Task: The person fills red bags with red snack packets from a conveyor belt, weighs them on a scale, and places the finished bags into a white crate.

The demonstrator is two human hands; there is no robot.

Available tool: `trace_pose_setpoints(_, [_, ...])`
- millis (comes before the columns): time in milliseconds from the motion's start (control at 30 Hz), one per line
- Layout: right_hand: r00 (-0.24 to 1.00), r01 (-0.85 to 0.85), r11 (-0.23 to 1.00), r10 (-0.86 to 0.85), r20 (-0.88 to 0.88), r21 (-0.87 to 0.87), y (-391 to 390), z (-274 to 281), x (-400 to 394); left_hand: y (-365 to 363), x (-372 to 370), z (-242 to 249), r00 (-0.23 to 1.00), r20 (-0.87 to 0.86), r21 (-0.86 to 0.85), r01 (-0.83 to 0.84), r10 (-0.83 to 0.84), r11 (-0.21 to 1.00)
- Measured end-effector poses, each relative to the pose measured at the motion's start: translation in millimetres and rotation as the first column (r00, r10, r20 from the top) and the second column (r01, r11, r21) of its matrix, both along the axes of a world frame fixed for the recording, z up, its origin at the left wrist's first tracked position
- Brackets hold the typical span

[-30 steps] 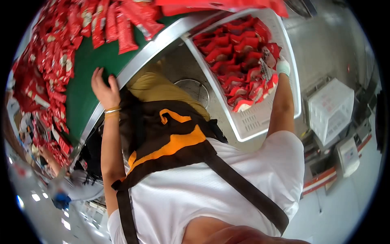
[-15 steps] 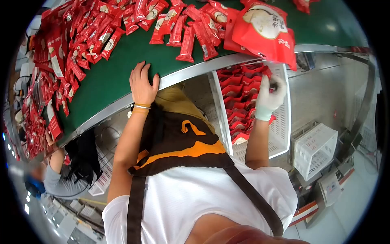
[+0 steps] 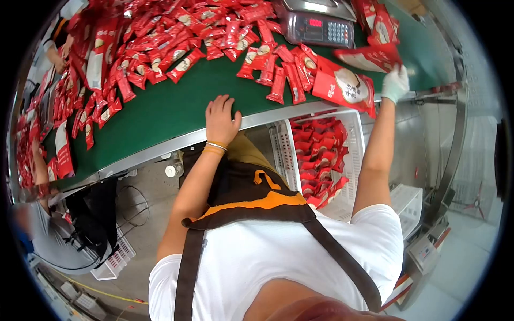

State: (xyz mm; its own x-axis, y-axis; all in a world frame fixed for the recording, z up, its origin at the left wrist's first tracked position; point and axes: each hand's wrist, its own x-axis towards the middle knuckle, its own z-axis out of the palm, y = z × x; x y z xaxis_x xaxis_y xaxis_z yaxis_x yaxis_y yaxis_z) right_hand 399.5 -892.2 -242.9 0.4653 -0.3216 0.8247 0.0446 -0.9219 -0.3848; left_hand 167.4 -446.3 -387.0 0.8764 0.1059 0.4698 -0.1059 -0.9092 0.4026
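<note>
My bare left hand [image 3: 221, 119] lies flat on the near metal edge of the green table [image 3: 182, 109], fingers stretched out and holding nothing. My right hand [image 3: 395, 84], in a white glove, grips the near corner of a red printed pouch [image 3: 372, 58], which is tilted above the table at the right. Just left of it, a second red pouch [image 3: 345, 87] with a white label lies flat at the table edge. Several small red packets [image 3: 277, 85] lie beside that pouch. The fingertips of my right hand are partly hidden.
Behind stands a scale [image 3: 321, 28] with a lit red display. A heap of red packets [image 3: 176, 35] covers the back left. Below the edge, a white crate [image 3: 357, 139] holds rows of red pouches. At the left, another person's arm [image 3: 40, 166] reaches to the table.
My right hand has moved up and right from over the crate to the table, and now holds a pouch. My left hand stays on the edge. The view has shifted, bringing the scale into sight.
</note>
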Motion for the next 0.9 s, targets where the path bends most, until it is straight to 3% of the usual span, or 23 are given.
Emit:
trace_pose_setpoints(67, [0.987,-0.144,0.986,0.137,0.089,0.084,27.6,51.1,-17.3,0.4,-1.7,-2.3,1.000,0.017,-0.106,0.028,-0.026,0.994])
trace_pose_setpoints(100, [0.977,-0.152,0.988,0.148,0.153,0.012,44.3,69.6,-29.0,1.6,-2.2,-2.2,0.999,0.032,-0.139,0.048,-0.044,0.989])
trace_pose_setpoints(133, [0.909,-0.409,0.895,0.382,0.166,0.176,69.9,90.3,-49.4,1.6,-2.0,0.9,0.999,0.043,-0.135,0.020,-0.014,0.991])
trace_pose_setpoints(167, [0.861,-0.506,0.816,0.461,0.215,0.280,87.6,98.7,-60.9,-1.4,-2.4,4.6,0.994,0.088,-0.204,0.088,-0.071,0.975])
trace_pose_setpoints(200, [0.713,-0.685,0.540,0.634,0.299,0.489,98.7,101.8,-72.4,-6.0,-1.2,8.8,0.982,0.139,-0.265,0.160,-0.126,0.951])
trace_pose_setpoints(233, [0.551,-0.810,0.361,0.738,0.389,0.462,131.2,108.4,-97.3,-14.9,-3.0,17.2,0.966,0.124,-0.452,0.257,-0.226,0.854])
trace_pose_setpoints(267, [0.568,-0.792,0.459,0.795,0.213,0.403,167.6,121.6,-131.4,-23.9,-7.0,26.2,0.938,0.130,-0.621,0.330,-0.322,0.711])
trace_pose_setpoints(300, [0.377,-0.809,0.139,0.868,0.323,0.572,177.4,116.4,-143.8,-27.7,-10.5,30.7,0.862,0.056,-0.949,0.202,-0.504,0.241])
trace_pose_setpoints(333, [0.248,-0.686,-0.160,0.866,0.435,0.710,193.6,115.2,-163.9,-28.8,-14.9,35.0,0.740,0.116,-0.959,-0.091,-0.663,-0.270])
trace_pose_setpoints(367, [0.008,-0.920,-0.037,0.994,0.113,0.391,201.3,107.5,-154.1,-29.8,-23.7,47.0,0.746,0.208,-0.898,-0.110,-0.632,-0.426])
trace_pose_setpoints(400, [-0.022,-0.993,-0.019,0.999,-0.026,0.118,223.3,106.5,-157.2,-29.6,-33.6,57.6,0.751,0.299,-0.813,-0.122,-0.588,-0.570])
trace_pose_setpoints(433, [0.021,-0.998,0.024,0.998,-0.054,0.061,243.2,104.7,-176.0,-17.1,-45.5,56.9,0.760,0.387,-0.693,-0.133,-0.522,-0.708])
trace_pose_setpoints(467, [-0.102,-0.993,-0.099,0.993,-0.051,0.062,252.6,101.9,-178.1,1.2,-57.9,53.0,0.783,0.441,-0.671,-0.037,-0.439,-0.741])
trace_pose_setpoints(567, [-0.051,-0.999,-0.049,0.989,-0.142,0.020,268.7,83.5,-180.5,57.6,-81.9,40.3,0.882,0.376,-0.757,0.116,-0.284,-0.643])
trace_pose_setpoints(600, [0.051,-0.995,0.066,0.981,-0.189,0.072,269.5,74.1,-181.6,75.2,-88.2,27.3,0.920,0.309,-0.803,0.116,-0.242,-0.584])
trace_pose_setpoints(667, [0.035,-0.787,-0.021,0.996,0.078,0.617,280.5,56.0,-185.1,101.3,-99.4,29.2,0.948,0.269,-0.870,0.164,-0.168,-0.465])
trace_pose_setpoints(733, [-0.011,-0.645,-0.178,0.975,0.223,0.743,283.5,55.0,-184.9,113.8,-106.7,37.1,0.959,0.272,-0.891,0.220,-0.079,-0.396])
trace_pose_setpoints(800, [-0.041,-0.491,-0.120,0.993,0.114,0.863,282.4,50.3,-182.8,118.7,-112.4,41.0,0.959,0.275,-0.900,0.234,-0.064,-0.367])
trace_pose_setpoints(833, [-0.094,-0.415,-0.044,0.996,0.005,0.909,286.0,50.6,-183.3,121.0,-113.2,41.8,0.967,0.252,-0.926,0.230,-0.038,-0.299])
trace_pose_setpoints(867, [-0.228,-0.431,-0.095,0.974,-0.006,0.897,290.0,38.7,-183.4,121.2,-112.3,42.1,0.972,0.234,-0.946,0.223,-0.019,-0.234])
trace_pose_setpoints(900, [-0.228,-0.372,-0.029,0.972,-0.061,0.928,301.9,45.9,-198.2,119.6,-109.3,47.8,0.974,0.224,-0.957,0.211,-0.043,-0.201])
